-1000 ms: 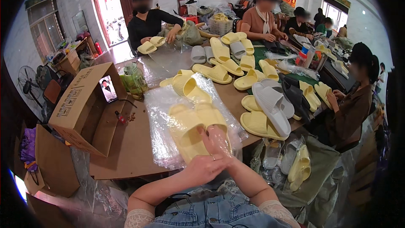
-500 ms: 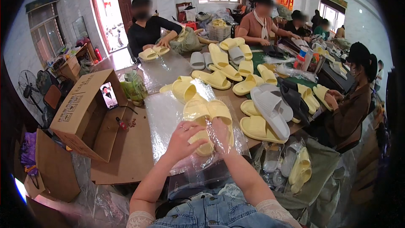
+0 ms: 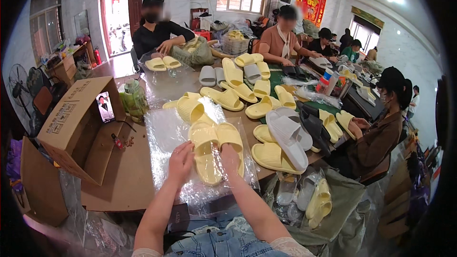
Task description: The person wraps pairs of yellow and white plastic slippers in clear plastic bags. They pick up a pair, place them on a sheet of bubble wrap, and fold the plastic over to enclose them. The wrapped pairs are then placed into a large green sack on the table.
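Observation:
A pair of yellow slippers (image 3: 208,171) lies side by side in front of me, with a clear plastic bag (image 3: 202,195) over at least their near part. My left hand (image 3: 181,163) is at the outer edge of the left slipper, fingers curled in on the bag's side. Beside it, my right hand (image 3: 230,159) reaches into the right slipper (image 3: 230,135), its fingertips hidden under the strap and film. Just beyond the pair lies another yellow slipper (image 3: 190,110). A stack of clear plastic sheets or bags (image 3: 164,131) lies beneath them.
Yellow, grey and black slippers crowd the table to the right, including a white-grey slipper (image 3: 287,138). An open cardboard box (image 3: 78,128) holding a phone (image 3: 105,106) stands left, near a jar (image 3: 134,100). Bagged slippers (image 3: 319,203) lie lower right. Several co-workers sit around.
My left hand has moved off the top of the left slipper to its outer edge. My right hand stays in the right slipper. The whole view has shifted slightly.

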A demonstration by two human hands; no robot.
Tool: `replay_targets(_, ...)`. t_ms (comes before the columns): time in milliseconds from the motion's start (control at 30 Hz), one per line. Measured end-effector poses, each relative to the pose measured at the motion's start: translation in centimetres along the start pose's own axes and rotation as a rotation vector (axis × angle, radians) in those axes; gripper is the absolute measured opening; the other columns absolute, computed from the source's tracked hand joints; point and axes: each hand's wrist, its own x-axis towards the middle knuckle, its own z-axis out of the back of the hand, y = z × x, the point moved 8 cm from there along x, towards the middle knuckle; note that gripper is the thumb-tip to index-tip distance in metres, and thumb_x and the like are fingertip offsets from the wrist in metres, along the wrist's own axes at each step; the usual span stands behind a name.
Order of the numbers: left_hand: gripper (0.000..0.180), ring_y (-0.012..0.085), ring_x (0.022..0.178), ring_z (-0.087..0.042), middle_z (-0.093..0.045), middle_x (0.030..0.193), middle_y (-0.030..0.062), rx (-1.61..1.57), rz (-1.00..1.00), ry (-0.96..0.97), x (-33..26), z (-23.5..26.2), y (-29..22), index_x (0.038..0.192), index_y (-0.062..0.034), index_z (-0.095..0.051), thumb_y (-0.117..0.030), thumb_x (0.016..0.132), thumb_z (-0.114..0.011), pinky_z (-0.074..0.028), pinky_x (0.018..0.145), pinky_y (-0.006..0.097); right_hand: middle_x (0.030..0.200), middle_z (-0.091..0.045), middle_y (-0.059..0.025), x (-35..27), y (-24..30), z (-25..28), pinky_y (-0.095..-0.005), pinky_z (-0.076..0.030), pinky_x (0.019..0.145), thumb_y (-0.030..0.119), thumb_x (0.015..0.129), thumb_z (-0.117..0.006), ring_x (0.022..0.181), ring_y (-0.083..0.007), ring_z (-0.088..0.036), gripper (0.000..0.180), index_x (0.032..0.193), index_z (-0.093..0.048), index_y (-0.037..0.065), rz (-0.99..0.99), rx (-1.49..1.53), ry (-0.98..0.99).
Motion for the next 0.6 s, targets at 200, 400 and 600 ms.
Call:
replay_targets(200, 0.022, 0.0309, 0.108, -0.063, -0.070, 0.114, 0.0143, 0.006, 0.095, -0.075, -0.1, 0.9, 2.5, 0.108, -0.0033, -0.071, -0.013, 0.092, -0.060, -0.049, 0.096, 0.038, 0.094, -0.065, -0.0215, -0.4, 1.7, 0.8, -0.0514, -0.050, 0.076, 0.052, 0.094, -0.054, 0.086, -0.0421, -0.064, 0.049, 0.091, -0.062, 0.004, -0.020, 0.023, 0.018)
replay_targets(400, 0.021, 0.0310, 0.105, -0.065, -0.070, 0.113, 0.0138, 0.022, 0.079, -0.095, 0.3, 0.5, 2.9, 0.107, -0.0045, -0.071, -0.012, 0.091, -0.061, -0.050, 0.095, 0.039, 0.094, -0.064, -0.0216, 0.1, 1.7, 1.3, -0.0509, -0.050, 0.076, 0.050, 0.092, -0.058, 0.086, -0.0423, -0.063, 0.047, 0.091, -0.062, 0.003, -0.003, 0.030, -0.016)
replay_targets(600, 0.021, 0.0285, 0.109, -0.064, -0.071, 0.113, 0.0128, 0.040, 0.117, -0.063, 0.1, 0.6, 2.8, 0.108, -0.0047, -0.071, -0.012, 0.091, -0.061, -0.049, 0.096, 0.037, 0.091, -0.065, -0.0205, -0.4, 1.9, 1.3, -0.0497, -0.051, 0.074, 0.049, 0.092, -0.059, 0.084, -0.0409, -0.064, 0.047, 0.089, -0.062, 0.002, 0.018, 0.009, -0.046)
